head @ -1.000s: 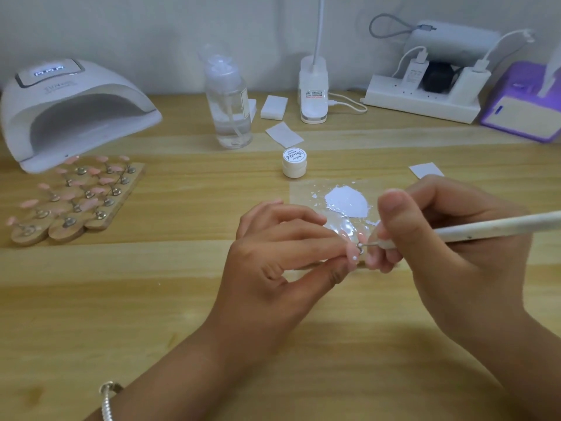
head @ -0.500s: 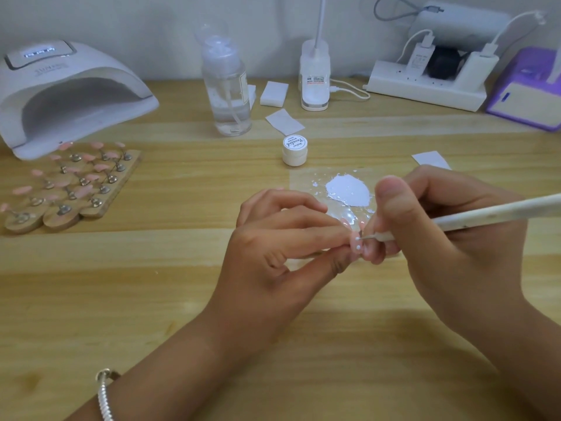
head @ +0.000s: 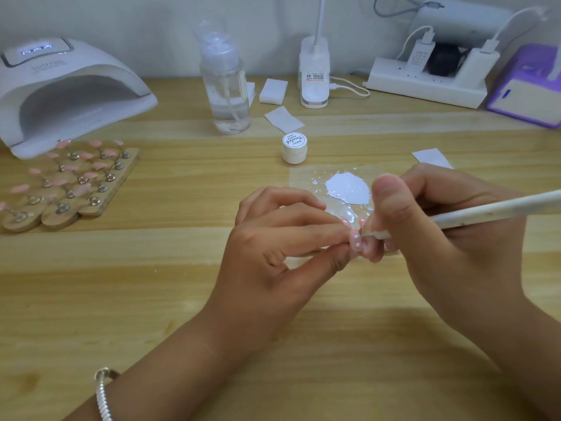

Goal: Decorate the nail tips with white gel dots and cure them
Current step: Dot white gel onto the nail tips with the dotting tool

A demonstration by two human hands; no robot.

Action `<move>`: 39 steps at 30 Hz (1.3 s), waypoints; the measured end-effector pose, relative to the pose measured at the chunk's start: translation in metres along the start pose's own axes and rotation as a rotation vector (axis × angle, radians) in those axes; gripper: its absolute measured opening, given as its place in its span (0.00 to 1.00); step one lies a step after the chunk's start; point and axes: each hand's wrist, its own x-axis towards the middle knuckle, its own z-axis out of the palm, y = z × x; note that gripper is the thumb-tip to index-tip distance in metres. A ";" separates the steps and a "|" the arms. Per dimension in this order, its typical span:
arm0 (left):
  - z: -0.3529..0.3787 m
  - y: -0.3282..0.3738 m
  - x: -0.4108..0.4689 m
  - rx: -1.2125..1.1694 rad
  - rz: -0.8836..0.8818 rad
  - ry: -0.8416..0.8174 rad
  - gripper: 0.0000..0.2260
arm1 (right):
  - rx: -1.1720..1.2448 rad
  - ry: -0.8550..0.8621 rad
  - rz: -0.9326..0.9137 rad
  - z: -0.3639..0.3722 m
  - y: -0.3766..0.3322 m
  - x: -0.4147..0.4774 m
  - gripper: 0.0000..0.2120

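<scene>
My left hand (head: 273,247) pinches a pink nail tip (head: 355,243) between thumb and forefinger at the table's middle. A few white dots show on the tip. My right hand (head: 431,229) grips a white dotting pen (head: 491,209), and its metal point touches the tip's upper edge. Just behind the hands lies a clear palette sheet (head: 306,177) with a blob of white gel (head: 349,188). A small white gel jar (head: 294,148) stands behind it, lid on. At far left, a wooden holder (head: 91,208) carries several pink nail tips on stands. The white curing lamp (head: 66,92) sits behind it, display lit.
A clear pump bottle (head: 226,86), white pads (head: 273,91), a desk lamp base (head: 314,74), a power strip (head: 425,86) with chargers and a purple box (head: 528,92) line the back of the wooden table (head: 151,299). A paper scrap (head: 432,158) lies right of the palette.
The pen point has shifted slightly up along the pinched nail tip, and white dots now show on it. Both hands have stayed in the same spot.
</scene>
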 end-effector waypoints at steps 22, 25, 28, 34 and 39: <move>0.001 -0.002 0.000 -0.028 -0.010 0.032 0.03 | 0.130 0.109 0.016 -0.011 -0.004 0.023 0.18; -0.001 -0.002 -0.001 -0.033 -0.016 0.038 0.03 | 0.058 0.068 0.017 -0.018 -0.005 0.036 0.20; -0.001 -0.002 -0.001 -0.038 -0.025 0.056 0.03 | -0.104 -0.022 0.061 -0.025 0.005 0.052 0.23; -0.001 -0.002 -0.002 -0.037 -0.036 0.060 0.03 | -0.509 -0.147 0.246 -0.023 0.049 0.080 0.23; -0.002 -0.002 -0.002 -0.035 -0.050 0.066 0.04 | -0.672 -0.174 0.220 -0.018 0.062 0.083 0.23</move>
